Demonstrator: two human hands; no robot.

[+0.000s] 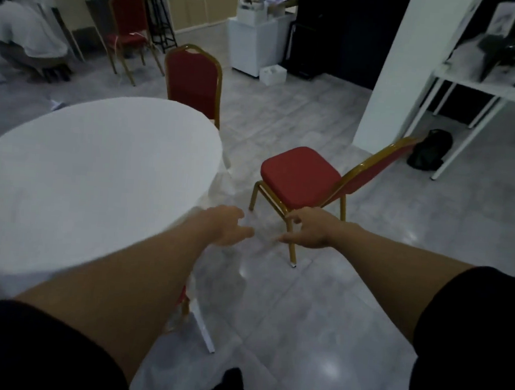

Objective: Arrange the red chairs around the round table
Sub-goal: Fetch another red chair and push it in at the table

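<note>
A round table [93, 165] under a white cloth fills the left. A red chair with gold legs [300, 175] stands on the floor to its right, its back turned away from the table. My right hand [310, 229] is open, fingers spread, just in front of that chair's near leg; I cannot tell if it touches. My left hand [228, 224] is open beside the table's edge, holding nothing. A second red chair [194, 80] is tucked in at the table's far side. A third red chair [127, 30] stands further back. A bit of red seat [183, 296] shows under the cloth near me.
A person in white [20, 32] crouches at the far left. A white pillar [393, 70] and a white shelf table [483, 85] stand at the right, with a black bag [430, 150] on the floor. A white cabinet [257, 42] and dark stools [159, 17] stand at the back. Grey tiled floor lies ahead.
</note>
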